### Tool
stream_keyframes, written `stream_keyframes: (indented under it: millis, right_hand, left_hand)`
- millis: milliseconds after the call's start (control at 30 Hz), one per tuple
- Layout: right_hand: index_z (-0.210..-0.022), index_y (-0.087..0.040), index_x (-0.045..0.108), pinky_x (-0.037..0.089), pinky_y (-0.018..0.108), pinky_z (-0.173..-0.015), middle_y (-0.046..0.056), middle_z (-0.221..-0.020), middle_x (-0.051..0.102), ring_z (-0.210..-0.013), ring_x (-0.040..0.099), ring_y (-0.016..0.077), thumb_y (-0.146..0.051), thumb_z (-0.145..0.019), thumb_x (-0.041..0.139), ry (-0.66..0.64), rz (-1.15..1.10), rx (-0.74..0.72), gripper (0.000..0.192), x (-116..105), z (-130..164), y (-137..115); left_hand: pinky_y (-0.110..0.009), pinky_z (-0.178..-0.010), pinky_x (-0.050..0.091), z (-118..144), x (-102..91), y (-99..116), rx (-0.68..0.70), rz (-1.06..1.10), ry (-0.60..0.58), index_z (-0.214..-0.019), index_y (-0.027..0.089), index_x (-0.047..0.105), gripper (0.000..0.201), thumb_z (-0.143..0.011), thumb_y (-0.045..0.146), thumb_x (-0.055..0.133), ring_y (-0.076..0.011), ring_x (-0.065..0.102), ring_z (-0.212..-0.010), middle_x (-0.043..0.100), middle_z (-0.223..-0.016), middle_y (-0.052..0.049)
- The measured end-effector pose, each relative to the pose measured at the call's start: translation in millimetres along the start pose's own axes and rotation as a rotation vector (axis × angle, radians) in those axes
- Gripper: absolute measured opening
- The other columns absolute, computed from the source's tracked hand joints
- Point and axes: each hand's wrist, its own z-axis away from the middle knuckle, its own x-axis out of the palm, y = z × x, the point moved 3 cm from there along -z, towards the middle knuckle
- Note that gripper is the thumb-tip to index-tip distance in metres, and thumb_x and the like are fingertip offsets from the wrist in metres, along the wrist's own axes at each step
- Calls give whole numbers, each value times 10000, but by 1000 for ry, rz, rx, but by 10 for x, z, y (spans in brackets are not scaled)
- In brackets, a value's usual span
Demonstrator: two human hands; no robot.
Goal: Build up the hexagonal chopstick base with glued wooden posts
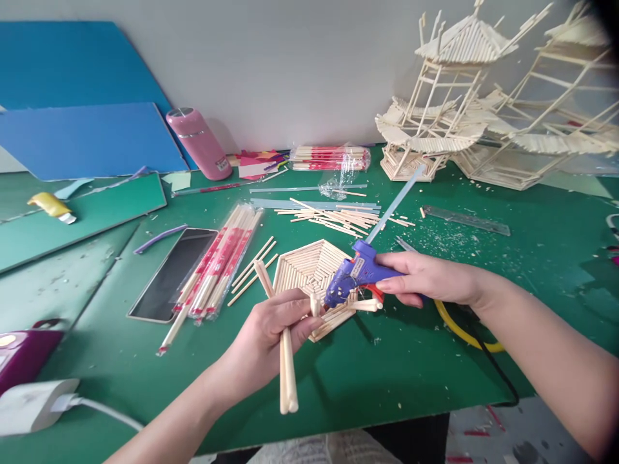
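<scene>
At far left, a white charger (36,406) was seen on the green tabletop (362,386). Next came a smartphone (169,277), partly overlapped by bagged wooden sticks (222,258), with a few loose sticks (254,270) just beside them. In the center, paired sticks (288,380) were gripped by the closed fingers of the left hand (275,322); whether these were joined to the hexagonal stick panel (294,267) could not be told. The panel was situated beyond and beneath the fingers, its near edge partly covered. To its right, a blue hot-glue gun (360,270) was held by its handle in the right hand (411,277), a glue stick (394,205) projecting from its rear. The nozzle was directed toward the left fingertips, where contact was hidden. At upper right, a tiered pagoda model (430,122) was displayed. The step was judged to be gluing at the panel's edge; for the next move, a steady left grip, controlled trigger pressure and fingertips kept clear of hot adhesive were called for.
</scene>
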Motion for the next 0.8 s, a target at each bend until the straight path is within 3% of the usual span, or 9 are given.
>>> stream_keyframes:
  millis: [400,800]
  right_hand:
    - [-1067,-158,463,305,158,-385,-8,-798,564,-424,386,16,-224,-814,482,-253,56,77,262,-76,-281,-151]
    - [-950,-167,474,295,163,-399,-27,-736,539,-430,381,19,-227,-821,477,-312,96,57,142,-96,-370,-199]
  left_hand:
    - [-243,-630,427,26,-7,41,-16,13,-2,-894,158,589,156,-827,106,459,-145,541,-727,570,-818,-65]
    - [-242,-638,421,18,-6,42,-19,17,-14,-881,150,587,151,-814,83,470,-143,533,-723,554,-808,-61]
